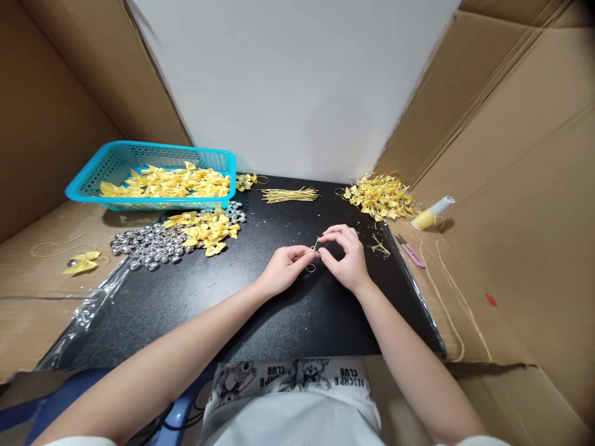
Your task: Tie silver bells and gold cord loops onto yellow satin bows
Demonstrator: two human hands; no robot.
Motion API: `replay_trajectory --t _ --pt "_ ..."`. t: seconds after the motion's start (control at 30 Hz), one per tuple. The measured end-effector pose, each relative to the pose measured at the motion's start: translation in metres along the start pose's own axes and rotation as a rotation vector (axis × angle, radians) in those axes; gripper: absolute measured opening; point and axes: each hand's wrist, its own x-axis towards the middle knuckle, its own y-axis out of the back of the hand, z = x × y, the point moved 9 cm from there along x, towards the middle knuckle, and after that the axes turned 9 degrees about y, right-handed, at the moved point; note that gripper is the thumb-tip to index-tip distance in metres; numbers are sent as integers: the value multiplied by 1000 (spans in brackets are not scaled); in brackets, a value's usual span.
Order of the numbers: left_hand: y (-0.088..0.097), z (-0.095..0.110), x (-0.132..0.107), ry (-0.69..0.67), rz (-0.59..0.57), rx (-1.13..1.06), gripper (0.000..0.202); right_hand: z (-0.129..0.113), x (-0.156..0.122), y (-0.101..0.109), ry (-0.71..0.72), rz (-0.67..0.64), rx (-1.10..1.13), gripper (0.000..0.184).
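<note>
Over the middle of the black board, my left hand (pixel 284 270) pinches a thin gold cord (pixel 310 268) between thumb and fingers. A small loop of the cord hangs below the fingertips. My right hand (pixel 345 255) is close beside it on the right, fingers curled and thumb and fingertips at the loose ends of the same cord. Whether a knot sits between the fingertips is too small to tell. Beyond the hands lies a bundle of cut gold cords (pixel 290 195).
A blue basket (pixel 153 199) of yellow ribbon bows stands back left. Before it lie silver beads (pixel 151 244) and more bows (pixel 214 232). At right are a pile of bows with cords (pixel 381 195), a thread spool (pixel 432 214), pink snips (pixel 411 253) and cord scraps (pixel 380 246).
</note>
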Motion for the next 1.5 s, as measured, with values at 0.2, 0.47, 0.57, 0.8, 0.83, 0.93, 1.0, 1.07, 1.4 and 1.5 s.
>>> replay_trajectory --t 0.2,0.47,0.57,0.8,0.83,0.93,1.0,1.07,1.4,1.5 --pt "3 17 -7 -104 60 241 26 -4 -3 -14 47 -177 -210 10" --pt "0 20 -10 -129 62 351 22 -7 -3 -16 79 -186 -270 8" --pt "1 22 -10 -123 71 338 29 -5 -3 -13 38 -128 -240 10" --pt "4 14 -6 -56 77 240 30 8 -5 -7 -63 54 -4 13" --pt "4 13 -6 -46 76 224 30 10 -6 -7 -78 69 23 13" --pt "5 10 -5 -20 64 167 28 17 -8 -8 -132 82 67 12" --pt "4 9 -5 -6 44 118 26 18 -8 -9 -147 85 90 12" --pt "3 9 -5 10 16 52 23 17 -8 -9 -143 92 101 12" --pt "-18 -7 -2 214 -169 -436 37 1 -6 -5 -56 80 -5 12" --pt "-18 -11 -2 260 -144 -485 39 -1 -6 -4 -34 92 -14 11"
